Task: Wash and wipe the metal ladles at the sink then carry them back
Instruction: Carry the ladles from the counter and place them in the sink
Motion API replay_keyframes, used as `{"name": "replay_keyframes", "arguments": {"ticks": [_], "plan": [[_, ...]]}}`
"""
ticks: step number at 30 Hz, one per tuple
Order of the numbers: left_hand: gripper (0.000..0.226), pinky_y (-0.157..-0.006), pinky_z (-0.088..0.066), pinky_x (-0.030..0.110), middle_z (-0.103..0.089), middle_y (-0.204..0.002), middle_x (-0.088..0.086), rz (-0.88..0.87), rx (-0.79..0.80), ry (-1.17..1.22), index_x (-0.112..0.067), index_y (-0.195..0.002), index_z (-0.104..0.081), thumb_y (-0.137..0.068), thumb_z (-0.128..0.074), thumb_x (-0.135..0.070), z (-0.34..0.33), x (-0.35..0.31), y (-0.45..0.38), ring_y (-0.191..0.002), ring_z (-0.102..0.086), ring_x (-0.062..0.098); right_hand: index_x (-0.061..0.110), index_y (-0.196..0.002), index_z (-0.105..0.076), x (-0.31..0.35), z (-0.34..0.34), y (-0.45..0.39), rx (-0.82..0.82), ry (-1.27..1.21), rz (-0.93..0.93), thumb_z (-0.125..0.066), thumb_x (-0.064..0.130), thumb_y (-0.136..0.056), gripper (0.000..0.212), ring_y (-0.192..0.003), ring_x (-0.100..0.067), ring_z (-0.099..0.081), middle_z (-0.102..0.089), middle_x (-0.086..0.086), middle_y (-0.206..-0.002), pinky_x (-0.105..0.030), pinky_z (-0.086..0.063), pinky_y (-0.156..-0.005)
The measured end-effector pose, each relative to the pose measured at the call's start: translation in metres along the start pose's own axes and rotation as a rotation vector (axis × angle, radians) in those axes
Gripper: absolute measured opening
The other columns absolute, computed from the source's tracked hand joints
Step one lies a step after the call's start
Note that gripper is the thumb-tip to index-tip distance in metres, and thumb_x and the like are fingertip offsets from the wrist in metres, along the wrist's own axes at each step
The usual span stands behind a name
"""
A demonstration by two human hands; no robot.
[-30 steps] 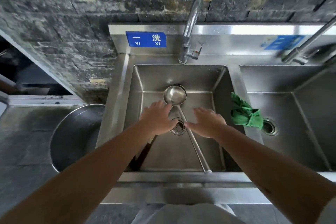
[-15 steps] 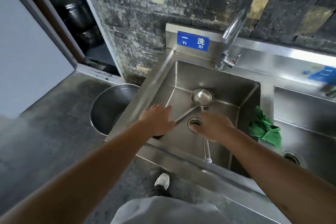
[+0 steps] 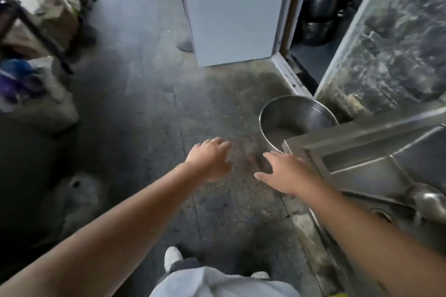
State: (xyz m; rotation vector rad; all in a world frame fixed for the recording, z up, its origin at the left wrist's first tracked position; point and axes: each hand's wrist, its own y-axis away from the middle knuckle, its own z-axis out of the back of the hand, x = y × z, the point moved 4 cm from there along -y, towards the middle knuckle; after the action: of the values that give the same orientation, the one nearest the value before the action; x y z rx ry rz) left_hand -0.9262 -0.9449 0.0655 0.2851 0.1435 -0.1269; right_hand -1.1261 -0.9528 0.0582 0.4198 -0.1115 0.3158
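**A:** What did you count, going left to right?

**B:** I had two hands in view, one round metal basin [image 3: 289, 120], one sink [image 3: 376, 164] and one ladle [image 3: 426, 199]. I also saw one shoe tip [image 3: 171, 256] low in the frame, on the concrete floor [image 3: 144, 128].

**A:** How were the hands held?

**B:** My left hand [image 3: 209, 160] was stretched forward over the floor, palm down, fingers spread loosely and curled a little. It was wide open and gripped nothing. My right hand [image 3: 287, 173] sat just beside it, also palm down, fingers fanned out, thumb pointing toward the left hand. It too was open and empty, hovering by the near corner of the sink. I could not tell whether it touched the rim.

**A:** And the containers?

**B:** The basin stood on the floor ahead of my right hand, tucked against the sink's end and partly hidden behind that corner. What I could see of its inside looked bare metal. The sink lay to the right of my right hand and forearm.

**A:** Where was the ladle?

**B:** It lay inside the sink basin, well to the right of my right hand, its bowl just above the drain [image 3: 382, 214]. The picture was blurred there, so I could not follow its handle. Neither hand was near it.
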Motion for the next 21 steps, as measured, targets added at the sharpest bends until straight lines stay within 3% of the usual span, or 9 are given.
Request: {"name": "replay_keyframes", "arguments": {"ticks": [5,11,16,21], "plan": [[0.042,-0.092,-0.046,0.042,-0.054,-0.124,-0.001,0.257,-0.058,0.072,-0.026,-0.116,-0.052,-0.08,-0.051,-0.048,-0.004,0.131,0.082,-0.118,-0.054,0.026,0.027,-0.149,-0.033,0.158,-0.016,-0.037,0.075,0.17,0.279,-0.037,0.077,-0.083,0.083,-0.139,-0.021,-0.038,-0.035,0.007,-0.156,-0.044,-0.035,-0.109],[0.048,-0.092,-0.045,0.043,-0.052,-0.126,0.001,0.506,-0.054,0.151,-0.022,-0.124,-0.05,-0.085,-0.046,-0.05,-0.024,0.262,0.197,-0.119,-0.052,0.027,0.028,-0.149,-0.032,0.326,-0.05,-0.043,0.149,0.303,0.489,-0.032,0.078,-0.085,0.082,-0.14,-0.022,-0.036,-0.033,0.006,-0.156,-0.048,-0.033,-0.111],[0.051,-0.095,-0.046,0.045,-0.051,-0.129,0.001,0.773,-0.077,0.205,-0.021,-0.13,-0.047,-0.089,-0.045,-0.052,-0.039,0.385,0.332,-0.12,-0.052,0.028,0.028,-0.148,-0.033,0.506,-0.087,-0.027,0.157,0.377,0.722,-0.032,0.076,-0.086,0.079,-0.137,-0.021,-0.04,-0.038,0.007,-0.153,-0.047,-0.036,-0.108],[0.052,-0.097,-0.046,0.046,-0.048,-0.135,-0.001,1.041,-0.122,0.299,-0.023,-0.135,-0.044,-0.091,-0.043,-0.052,-0.053,0.454,0.462,-0.123,-0.05,0.027,0.027,-0.142,-0.042,0.642,-0.123,0.007,0.181,0.458,0.948,-0.035,0.073,-0.086,0.072,-0.129,-0.021,-0.048,-0.048,0.008,-0.143,-0.046,-0.039,-0.103]]}}
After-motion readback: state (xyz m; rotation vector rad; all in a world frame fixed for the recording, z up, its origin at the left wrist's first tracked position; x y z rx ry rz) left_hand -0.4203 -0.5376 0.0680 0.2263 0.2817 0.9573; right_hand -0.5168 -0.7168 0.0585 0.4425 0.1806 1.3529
